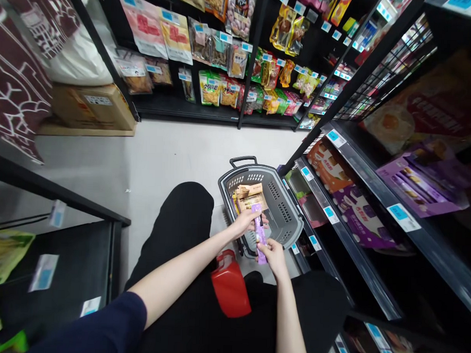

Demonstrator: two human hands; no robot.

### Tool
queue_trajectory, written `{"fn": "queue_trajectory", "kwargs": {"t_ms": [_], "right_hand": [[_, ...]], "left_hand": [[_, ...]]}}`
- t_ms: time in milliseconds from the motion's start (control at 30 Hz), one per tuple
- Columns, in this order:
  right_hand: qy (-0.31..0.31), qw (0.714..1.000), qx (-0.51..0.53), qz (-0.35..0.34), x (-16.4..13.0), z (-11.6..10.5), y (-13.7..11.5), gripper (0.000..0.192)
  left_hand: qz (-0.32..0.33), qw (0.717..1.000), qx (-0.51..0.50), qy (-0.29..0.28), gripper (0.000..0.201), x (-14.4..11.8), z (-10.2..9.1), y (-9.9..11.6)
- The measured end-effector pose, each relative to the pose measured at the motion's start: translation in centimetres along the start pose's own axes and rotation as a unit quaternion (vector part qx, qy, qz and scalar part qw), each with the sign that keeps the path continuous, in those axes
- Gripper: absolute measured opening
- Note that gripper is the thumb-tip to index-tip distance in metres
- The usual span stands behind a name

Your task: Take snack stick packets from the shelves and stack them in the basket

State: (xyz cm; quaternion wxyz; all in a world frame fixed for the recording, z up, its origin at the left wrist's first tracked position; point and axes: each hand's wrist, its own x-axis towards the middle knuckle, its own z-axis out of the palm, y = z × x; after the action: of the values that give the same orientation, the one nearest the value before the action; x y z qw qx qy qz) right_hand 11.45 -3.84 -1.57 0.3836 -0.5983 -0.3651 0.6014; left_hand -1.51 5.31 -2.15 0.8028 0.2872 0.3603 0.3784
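A slim purple snack packet (260,234) is held lengthwise between my two hands, above the near part of a grey shopping basket (295,225). My left hand (246,223) pinches its upper end, thumb on top. Lower down, my right hand (272,255) grips the packet near its bottom end with thumb and fingers. Inside the basket, beige snack packages (250,192) lie toward the far left side, partly behind my left hand. The basket sits on the floor, its black handle (243,159) at the far end.
A red glossy object (230,284) is between my legs. On the right, shelves carry an open purple box of packets (424,183) and purple multipacks (367,217). Bagged snacks (209,88) hang on the rack ahead. A cardboard box (91,107) stands at the left on the floor.
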Motion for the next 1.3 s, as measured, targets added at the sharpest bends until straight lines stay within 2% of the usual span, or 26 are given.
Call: {"fn": "queue_trajectory", "kwargs": {"t_ms": [200, 367, 500, 633, 700, 800, 900, 1000, 1067, 1133, 1200, 1300], "right_hand": [[-0.01, 1.0, -0.023, -0.007, -0.3, -0.7, -1.0, 0.042], [0.011, 0.997, -0.046, -0.054, -0.6, -2.9, -1.5, 0.033], [0.085, 0.992, -0.03, -0.085, -0.6, -5.6, -0.8, 0.029], [0.183, 0.977, 0.05, -0.095, -0.4, -7.5, 0.0, 0.035], [0.201, 0.971, 0.079, -0.103, -0.4, -7.8, 0.0, 0.038], [0.189, 0.969, 0.097, -0.122, -0.6, -7.9, -0.3, 0.043], [0.185, 0.968, 0.106, -0.133, -0.9, -7.9, -0.6, 0.038], [0.189, 0.966, 0.136, -0.116, -1.4, -8.1, -0.9, 0.036], [0.168, 0.965, 0.161, -0.119, -1.7, -8.2, -1.0, 0.042], [0.149, 0.965, 0.169, -0.134, -1.9, -8.4, -1.0, 0.048], [0.167, 0.964, 0.156, -0.136, -1.9, -8.6, -1.0, 0.048], [0.243, 0.957, 0.109, -0.119, -1.7, -9.0, -0.7, 0.04]], "left_hand": [[0.021, 1.0, 0.013, 0.005, 0.036, -0.1, -0.5, 0.7], [0.025, 0.999, 0.038, -0.014, 0.036, 0.3, -1.3, 0.8], [0.009, 1.0, 0.024, -0.013, 0.028, 0.6, -1.3, 0.8], [0.008, 0.999, 0.045, -0.003, 0.021, 0.6, -1.2, 0.8], [0.016, 0.998, 0.054, -0.01, 0.018, 0.6, -1.2, 0.8], [0.018, 0.999, 0.047, -0.01, 0.021, 0.6, -1.3, 0.7], [0.016, 0.999, 0.035, -0.017, 0.036, 0.6, -1.3, 0.8], [-0.001, 0.998, 0.045, -0.034, 0.033, 0.5, -1.3, 1.1], [-0.015, 0.997, 0.054, -0.052, 0.03, 0.5, -1.3, 1.2], [-0.014, 0.995, 0.06, -0.075, 0.034, 0.4, -1.3, 1.3], [-0.01, 0.992, 0.091, -0.089, 0.034, 0.4, -1.3, 1.3], [0.004, 0.974, 0.213, -0.073, 0.023, 0.4, -1.4, 1.1]]}}
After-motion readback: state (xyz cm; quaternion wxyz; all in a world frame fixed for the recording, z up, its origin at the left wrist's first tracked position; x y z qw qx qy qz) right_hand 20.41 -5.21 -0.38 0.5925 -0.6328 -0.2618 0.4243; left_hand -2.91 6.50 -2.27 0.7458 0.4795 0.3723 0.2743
